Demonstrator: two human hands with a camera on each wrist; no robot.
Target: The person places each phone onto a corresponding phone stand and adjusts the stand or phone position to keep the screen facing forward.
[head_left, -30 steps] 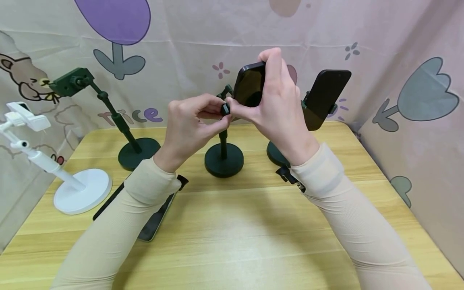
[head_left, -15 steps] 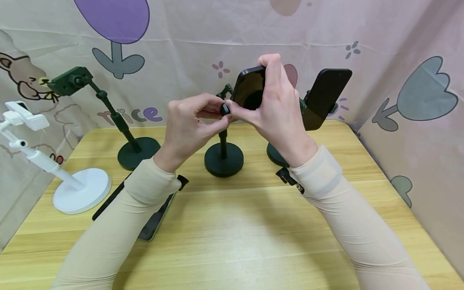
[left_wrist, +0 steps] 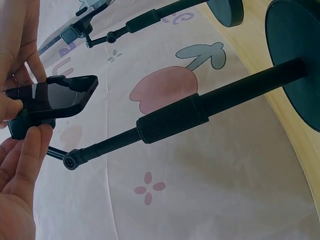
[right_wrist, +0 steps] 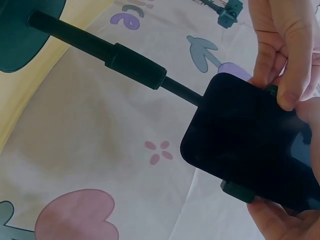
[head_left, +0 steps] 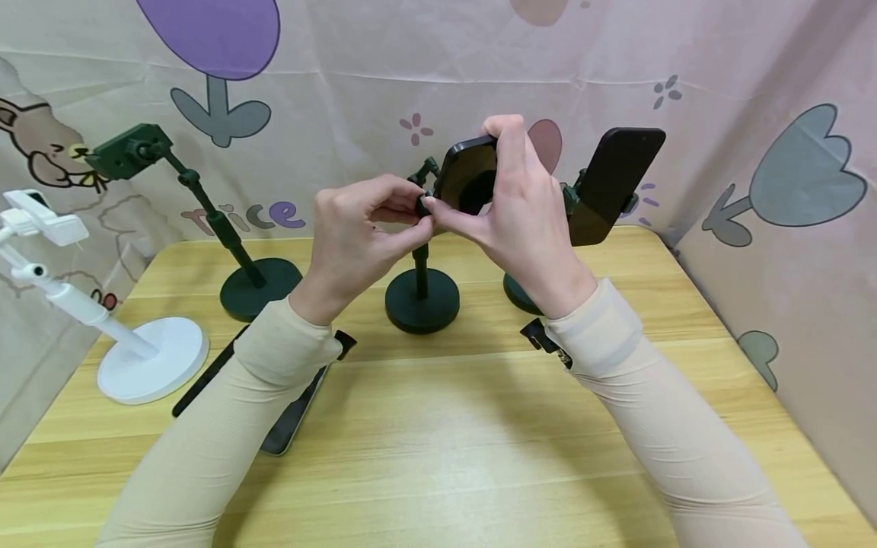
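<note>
Resting on — bench (head_left: pixel 438 426): wooden top carrying four stands, with a spare phone (head_left: pixel 291 415) lying flat under the left sleeve.
Middle stand (head_left: pixel 421 293): dark round base well back on the bench, its pole rising to a clamp between both hands.
Mounted phone (head_left: pixel 469 173): sits in that clamp at the pole's top; over the last second it has tipped down and forward, its top edge now lower in the head view.
Right hand (head_left: pixel 524 213): fingers curled over the phone's top edge, thumb beneath, steering the tilt.
Left hand (head_left: pixel 359 232): fingertips still pinching the small dark knob (head_left: pixel 423 204) at the clamp joint.
Meaning: judging by the tilt, the angle is being set while the knob is worked; the joint is probably not yet locked.
Neighbours: second phone (head_left: pixel 617 179) on the right stand, bare green stand (head_left: pixel 199 205) and white stand (head_left: pixel 103 320) at left.
</note>
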